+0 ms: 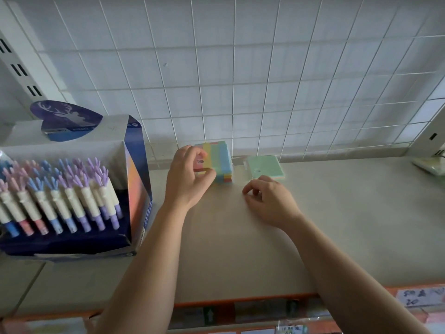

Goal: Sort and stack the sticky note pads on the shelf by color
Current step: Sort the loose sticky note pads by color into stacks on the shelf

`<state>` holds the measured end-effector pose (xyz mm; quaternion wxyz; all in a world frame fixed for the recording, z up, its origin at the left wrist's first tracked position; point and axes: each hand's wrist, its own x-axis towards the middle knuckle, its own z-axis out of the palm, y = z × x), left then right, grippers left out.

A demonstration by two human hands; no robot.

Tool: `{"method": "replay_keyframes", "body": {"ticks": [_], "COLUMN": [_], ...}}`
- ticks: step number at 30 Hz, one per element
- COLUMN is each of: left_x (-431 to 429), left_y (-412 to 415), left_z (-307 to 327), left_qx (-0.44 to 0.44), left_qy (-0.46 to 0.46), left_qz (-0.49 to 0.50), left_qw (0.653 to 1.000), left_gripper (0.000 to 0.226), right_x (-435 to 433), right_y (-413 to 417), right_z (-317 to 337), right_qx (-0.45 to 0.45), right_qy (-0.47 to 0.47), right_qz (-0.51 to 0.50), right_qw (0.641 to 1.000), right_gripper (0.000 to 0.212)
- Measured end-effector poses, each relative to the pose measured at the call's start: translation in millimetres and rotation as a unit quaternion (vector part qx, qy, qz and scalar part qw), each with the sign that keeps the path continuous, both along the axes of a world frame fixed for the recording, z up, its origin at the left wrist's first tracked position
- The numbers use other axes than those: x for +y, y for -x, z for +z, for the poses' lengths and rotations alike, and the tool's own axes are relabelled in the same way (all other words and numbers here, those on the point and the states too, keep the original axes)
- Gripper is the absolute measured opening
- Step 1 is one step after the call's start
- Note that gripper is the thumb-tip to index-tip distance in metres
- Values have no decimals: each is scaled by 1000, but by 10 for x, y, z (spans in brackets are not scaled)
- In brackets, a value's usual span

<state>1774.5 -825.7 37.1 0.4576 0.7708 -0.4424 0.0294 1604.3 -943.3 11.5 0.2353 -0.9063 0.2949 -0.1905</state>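
Left hand (pixel 187 175) grips the multicolour pad stack (pixel 220 162) at the back of the shelf (pixel 240 249). Right hand (pixel 267 198), loosely curled and holding nothing, lies near the green pad (pixel 265 166). The display box (pixel 137 179) holds antler-capped pens (pixel 60 196).

Head-worn view, angled down, near shelf (pixel 240 249)

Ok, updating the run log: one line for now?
left hand grips striped pad stack | right hand loosely curled, empty, near green pad on shelf
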Motion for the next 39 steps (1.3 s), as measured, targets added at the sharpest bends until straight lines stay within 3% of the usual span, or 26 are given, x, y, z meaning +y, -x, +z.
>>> {"method": "replay_keyframes", "body": {"ticks": [21, 39], "left_x": [-108, -111], "left_y": [-21, -2], "left_z": [-49, -23], "left_qx": [-5, -84], "left_qy": [-3, -3], "left_qz": [46, 91], "left_qw": [999, 992], "left_gripper": [32, 33], "right_x": [-43, -47], "right_y": [-3, -12], "right_z": [-21, -27], "right_qx": [-2, -6], "right_qy": [2, 1], "right_qz": [9, 4], "right_qw": [1000, 1000], "right_gripper": [11, 10]}}
